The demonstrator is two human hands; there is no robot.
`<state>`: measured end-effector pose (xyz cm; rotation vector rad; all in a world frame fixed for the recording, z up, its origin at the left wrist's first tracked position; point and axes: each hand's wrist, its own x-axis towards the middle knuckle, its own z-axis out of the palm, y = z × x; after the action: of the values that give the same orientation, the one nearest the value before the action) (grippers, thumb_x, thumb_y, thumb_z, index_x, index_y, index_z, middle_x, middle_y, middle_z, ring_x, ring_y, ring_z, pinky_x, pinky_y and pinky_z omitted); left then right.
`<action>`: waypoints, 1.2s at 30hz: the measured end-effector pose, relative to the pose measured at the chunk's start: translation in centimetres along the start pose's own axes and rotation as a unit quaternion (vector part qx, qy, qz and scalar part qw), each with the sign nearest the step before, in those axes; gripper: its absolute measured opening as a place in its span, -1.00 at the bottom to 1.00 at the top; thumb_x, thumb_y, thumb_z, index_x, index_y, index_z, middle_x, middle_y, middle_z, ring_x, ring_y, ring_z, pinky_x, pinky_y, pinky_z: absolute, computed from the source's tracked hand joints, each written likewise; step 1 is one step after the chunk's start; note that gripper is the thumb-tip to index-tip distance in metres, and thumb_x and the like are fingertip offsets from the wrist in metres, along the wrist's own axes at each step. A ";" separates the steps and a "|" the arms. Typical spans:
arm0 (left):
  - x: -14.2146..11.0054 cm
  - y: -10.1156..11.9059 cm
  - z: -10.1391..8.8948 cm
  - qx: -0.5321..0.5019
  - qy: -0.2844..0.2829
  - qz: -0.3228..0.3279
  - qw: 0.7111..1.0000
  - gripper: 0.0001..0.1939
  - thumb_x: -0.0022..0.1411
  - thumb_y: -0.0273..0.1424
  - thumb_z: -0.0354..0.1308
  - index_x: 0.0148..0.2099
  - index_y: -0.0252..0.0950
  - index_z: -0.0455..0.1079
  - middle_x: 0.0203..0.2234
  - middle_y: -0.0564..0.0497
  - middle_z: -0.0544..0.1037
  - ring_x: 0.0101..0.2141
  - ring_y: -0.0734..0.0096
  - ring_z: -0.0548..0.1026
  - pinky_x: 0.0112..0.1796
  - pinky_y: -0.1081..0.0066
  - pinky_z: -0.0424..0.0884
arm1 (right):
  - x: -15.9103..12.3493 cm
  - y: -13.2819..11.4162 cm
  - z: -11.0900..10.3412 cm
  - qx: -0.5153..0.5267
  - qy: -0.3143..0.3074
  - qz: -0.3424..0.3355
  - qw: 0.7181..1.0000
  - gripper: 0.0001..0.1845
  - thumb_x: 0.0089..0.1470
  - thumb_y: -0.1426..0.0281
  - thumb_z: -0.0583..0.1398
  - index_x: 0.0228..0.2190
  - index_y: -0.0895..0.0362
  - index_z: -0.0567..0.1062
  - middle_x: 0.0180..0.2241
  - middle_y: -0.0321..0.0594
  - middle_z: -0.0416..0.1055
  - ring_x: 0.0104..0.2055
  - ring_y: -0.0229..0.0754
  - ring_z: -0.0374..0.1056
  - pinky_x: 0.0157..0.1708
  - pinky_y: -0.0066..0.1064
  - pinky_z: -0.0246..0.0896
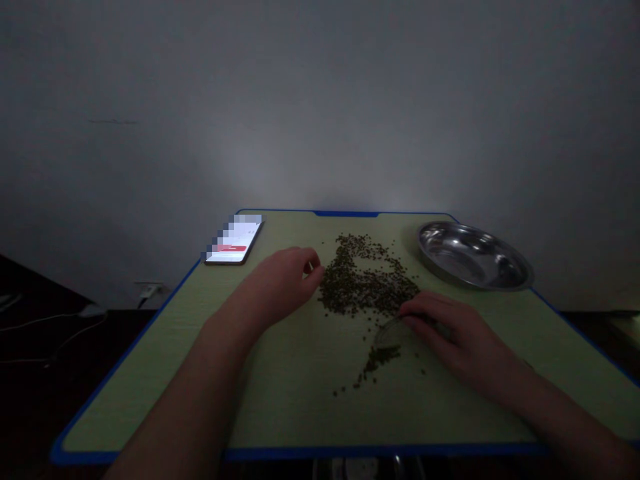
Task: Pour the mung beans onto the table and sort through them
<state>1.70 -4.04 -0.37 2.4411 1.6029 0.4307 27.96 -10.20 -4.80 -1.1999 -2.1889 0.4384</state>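
Note:
Small dark grains, like seeds or dried beans, lie spread in a loose patch on the pale green tabletop. At the patch's left edge is my left hand, fingers curled and thumb close to the index finger; whatever may be between the tips is too small to make out. My right hand grips a spoon-like utensil with a curved, shiny end, at the patch's lower right. Just below that end, a smaller streak of grains trails toward the lower left.
A shallow metal bowl stands at the back right, by the table's edge. On the far left lies a phone with its screen lit. The table has a blue rim and a wall behind it. Cables and a plug are at the left.

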 end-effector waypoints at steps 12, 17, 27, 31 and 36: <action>-0.1 0.0 0.0 -0.001 -0.005 -0.003 1.000 -0.71 0.27 -0.28 -0.07 -0.25 -0.28 0.44 -0.35 -0.10 0.56 -0.40 0.33 0.46 -0.38 0.36 0.31 | 0.0 0.1 0.4 -0.001 0.001 0.000 1.000 -0.84 0.23 0.41 0.07 -0.28 0.09 0.46 -0.34 -0.21 0.46 -0.29 -0.18 0.39 -0.30 -0.32 0.31; -0.2 -0.1 -0.2 0.000 0.002 -0.001 1.000 -0.72 0.27 -0.29 -0.07 -0.26 -0.29 0.43 -0.34 -0.10 0.55 -0.38 0.32 0.45 -0.36 0.35 0.32 | 0.0 0.5 0.5 -0.011 0.018 0.009 1.000 -0.84 0.23 0.39 0.07 -0.26 0.08 0.47 -0.33 -0.20 0.47 -0.28 -0.17 0.40 -0.28 -0.30 0.31; -0.2 0.0 -0.3 0.002 0.001 -0.010 1.000 -0.74 0.26 -0.32 -0.07 -0.27 -0.30 0.42 -0.35 -0.08 0.55 -0.38 0.35 0.44 -0.36 0.37 0.30 | -0.3 0.8 0.3 -0.014 0.050 0.008 0.999 -0.84 0.22 0.39 0.08 -0.28 0.07 0.47 -0.36 -0.24 0.46 -0.31 -0.20 0.40 -0.32 -0.36 0.30; -0.3 0.1 -0.4 -0.001 0.002 -0.006 1.000 -0.74 0.26 -0.32 -0.06 -0.28 -0.30 0.42 -0.35 -0.08 0.54 -0.39 0.35 0.43 -0.37 0.37 0.30 | -0.4 0.9 0.1 -0.010 0.056 0.020 0.998 -0.83 0.22 0.37 0.08 -0.29 0.07 0.48 -0.36 -0.24 0.48 -0.31 -0.19 0.41 -0.31 -0.35 0.30; -0.2 0.1 -0.3 -0.009 0.008 -0.008 1.000 -0.75 0.26 -0.32 -0.05 -0.27 -0.29 0.41 -0.35 -0.08 0.54 -0.38 0.34 0.43 -0.35 0.36 0.29 | -0.2 1.1 -0.2 -0.004 0.072 0.035 0.997 -0.83 0.19 0.36 0.10 -0.31 0.07 0.50 -0.38 -0.24 0.49 -0.34 -0.18 0.41 -0.34 -0.35 0.30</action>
<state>1.59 -4.26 -0.13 2.4166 1.6172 0.4608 28.94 -9.81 -5.30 -1.2746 -2.0335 0.3607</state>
